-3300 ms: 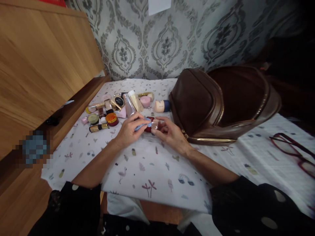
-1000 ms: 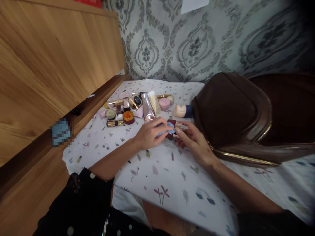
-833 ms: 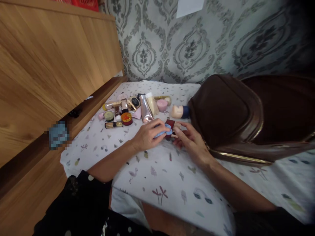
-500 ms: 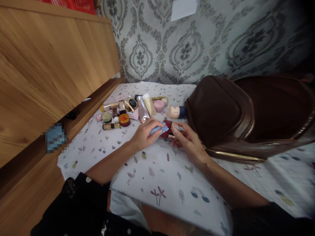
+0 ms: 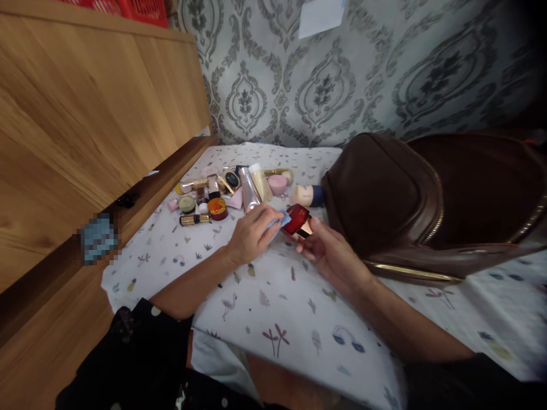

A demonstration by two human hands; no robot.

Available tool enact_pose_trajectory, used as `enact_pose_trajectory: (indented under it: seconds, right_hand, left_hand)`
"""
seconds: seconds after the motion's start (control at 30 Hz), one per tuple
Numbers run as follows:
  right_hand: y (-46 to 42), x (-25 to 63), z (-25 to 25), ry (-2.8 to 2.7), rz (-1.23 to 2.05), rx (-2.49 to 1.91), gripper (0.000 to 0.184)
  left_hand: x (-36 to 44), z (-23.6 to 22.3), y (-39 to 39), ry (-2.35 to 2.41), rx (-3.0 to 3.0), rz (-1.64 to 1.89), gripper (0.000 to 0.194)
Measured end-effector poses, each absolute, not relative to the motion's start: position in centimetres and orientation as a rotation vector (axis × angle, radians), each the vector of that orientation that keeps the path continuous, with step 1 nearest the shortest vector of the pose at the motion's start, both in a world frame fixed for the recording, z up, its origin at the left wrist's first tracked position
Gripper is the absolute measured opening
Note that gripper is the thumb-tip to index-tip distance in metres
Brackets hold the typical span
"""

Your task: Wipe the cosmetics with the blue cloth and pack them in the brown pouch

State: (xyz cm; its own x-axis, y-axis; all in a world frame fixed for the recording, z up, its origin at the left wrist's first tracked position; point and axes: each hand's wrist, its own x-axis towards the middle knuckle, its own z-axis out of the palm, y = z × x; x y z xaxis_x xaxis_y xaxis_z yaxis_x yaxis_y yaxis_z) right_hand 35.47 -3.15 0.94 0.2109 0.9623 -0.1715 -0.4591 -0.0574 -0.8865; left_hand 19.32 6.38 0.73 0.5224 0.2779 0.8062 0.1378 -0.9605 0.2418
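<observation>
My right hand (image 5: pixel 331 250) is closed around the gold cap end of a small red glass bottle (image 5: pixel 298 220), which looks like a perfume bottle and tilts with its red body toward the left. A crumpled blue cloth (image 5: pixel 280 218) is pinched in my left hand (image 5: pixel 255 230), its edge beside the red bottle. Just beyond my left hand lie a silver-pink tube (image 5: pixel 248 188) and a cream tube (image 5: pixel 260 181). Past the red bottle, a beige bottle with a navy cap (image 5: pixel 305 195) lies on its side.
A large brown leather bag (image 5: pixel 384 193) stands on the right of the patterned sheet (image 5: pixel 290 319). Several cosmetics, including an amber jar (image 5: pixel 217 209) and a gold-black tube (image 5: pixel 194 220), cluster at the back left. A wooden cabinet (image 5: pixel 106 97) borders the left side.
The red bottle has turned in my right hand, so more of its red body and gold cap shows. My left hand with the blue cloth has stayed nearly in place.
</observation>
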Motion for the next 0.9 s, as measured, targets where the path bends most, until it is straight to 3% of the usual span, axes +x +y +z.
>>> enact_pose_trajectory:
  seconds: [0.2,0.63,0.9]
  right_hand:
    - [-3.1,35.4,1.4,-0.483,1.437,-1.010,0.038]
    - [-3.4,34.8,2.2,-0.404,1.421,-0.919,0.031]
    - [-3.7,34.5,3.7,-0.205,1.569,-0.807,0.013]
  left_hand:
    - [19.4,0.7,6.3,0.378,2.616,1.480,0.015]
    - [19.5,1.2,5.3,0.270,2.976,1.575,0.017]
    - [19.4,0.9,5.8,0.379,2.740,1.337,0.024]
